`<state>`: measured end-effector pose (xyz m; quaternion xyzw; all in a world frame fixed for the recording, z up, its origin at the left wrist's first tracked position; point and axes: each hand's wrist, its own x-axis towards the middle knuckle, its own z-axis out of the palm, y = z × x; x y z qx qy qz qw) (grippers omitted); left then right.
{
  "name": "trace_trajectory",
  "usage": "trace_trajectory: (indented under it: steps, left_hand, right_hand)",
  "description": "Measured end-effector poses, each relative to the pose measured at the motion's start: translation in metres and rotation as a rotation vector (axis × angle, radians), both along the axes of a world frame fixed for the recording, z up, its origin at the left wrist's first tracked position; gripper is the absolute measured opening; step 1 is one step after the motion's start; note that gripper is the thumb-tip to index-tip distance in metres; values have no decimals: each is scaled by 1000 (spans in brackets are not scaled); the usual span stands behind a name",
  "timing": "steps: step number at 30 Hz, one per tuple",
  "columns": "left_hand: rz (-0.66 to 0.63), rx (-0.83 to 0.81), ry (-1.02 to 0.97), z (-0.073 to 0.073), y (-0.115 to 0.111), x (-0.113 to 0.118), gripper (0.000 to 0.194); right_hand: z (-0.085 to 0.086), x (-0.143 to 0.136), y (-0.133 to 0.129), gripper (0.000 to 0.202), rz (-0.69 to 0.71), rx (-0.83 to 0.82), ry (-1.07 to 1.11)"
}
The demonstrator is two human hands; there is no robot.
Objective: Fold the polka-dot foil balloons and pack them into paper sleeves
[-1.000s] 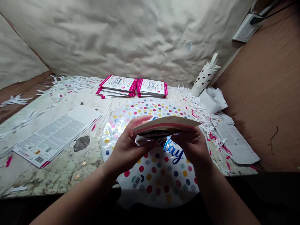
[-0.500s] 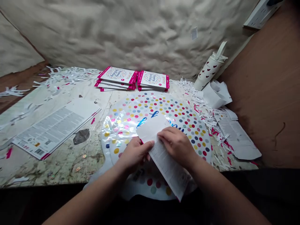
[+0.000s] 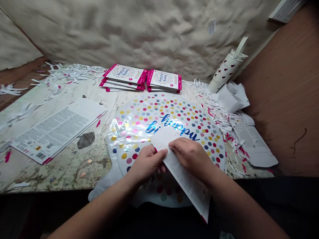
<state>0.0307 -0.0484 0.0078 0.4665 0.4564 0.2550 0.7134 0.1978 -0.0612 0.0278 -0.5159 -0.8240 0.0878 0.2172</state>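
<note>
A printed white card sleeve with pink edges (image 3: 185,177) is held slantwise above a flat, dotted foil balloon (image 3: 147,113) with blue lettering. My left hand (image 3: 149,162) grips the sleeve's left edge, thumb on top and fingers beneath. On its upper part, my right hand (image 3: 190,154) pinches with fingertips close together near the flap. The balloon lies on the table and hangs over its front edge. Part of its lettering is covered by the sleeve and my hands.
Two stacks of pink-edged packs (image 3: 127,73) (image 3: 164,79) stand at the back. Flat printed cards (image 3: 57,129) lie left. White paper shreds (image 3: 72,73), a heart-patterned bottle (image 3: 226,70), crumpled paper (image 3: 233,96) and an opened card (image 3: 254,142) are around.
The view has shifted slightly. The sleeve has moved a little to the right with both hands still on it, and more of the blue lettering shows.
</note>
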Motion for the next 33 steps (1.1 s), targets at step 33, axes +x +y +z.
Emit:
trace_trajectory:
  steps: [33]
  left_hand:
    - [-484,1468,661,-26,14,-68,31]
  right_hand:
    - [-42,23,-19,31,269,318,-80]
